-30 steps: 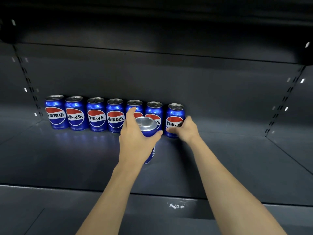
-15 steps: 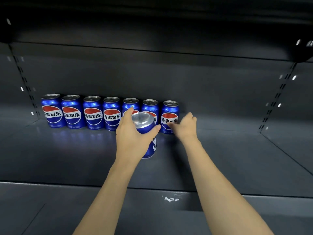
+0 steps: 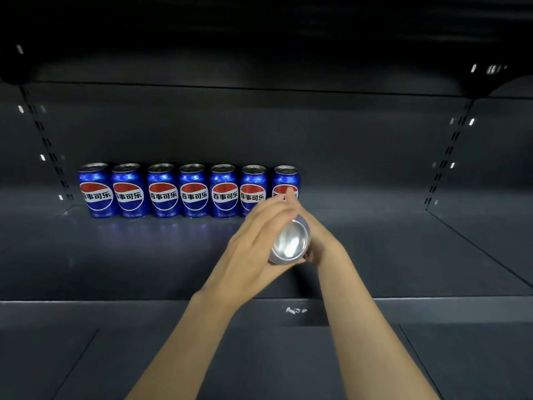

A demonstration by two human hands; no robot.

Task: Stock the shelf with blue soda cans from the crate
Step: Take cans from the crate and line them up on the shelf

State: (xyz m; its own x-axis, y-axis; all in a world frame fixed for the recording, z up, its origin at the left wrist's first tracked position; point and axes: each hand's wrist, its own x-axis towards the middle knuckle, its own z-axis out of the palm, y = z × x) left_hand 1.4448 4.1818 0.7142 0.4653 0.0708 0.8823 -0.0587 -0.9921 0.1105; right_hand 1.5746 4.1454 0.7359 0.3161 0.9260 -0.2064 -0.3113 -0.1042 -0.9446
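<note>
Shelf bare right of seven-can row, left hand and right hand both gripping tilted can — silver end toward camera

Seven cans stand upright in a row at the back left of the shelf, side by side against the rear wall. Before the row's right end, an eighth can is tipped with one flat end facing the camera, above the shelf. The left hand lies on its left side, the right hand on its right. A lower shelf lies in front, nearest the camera.
</note>
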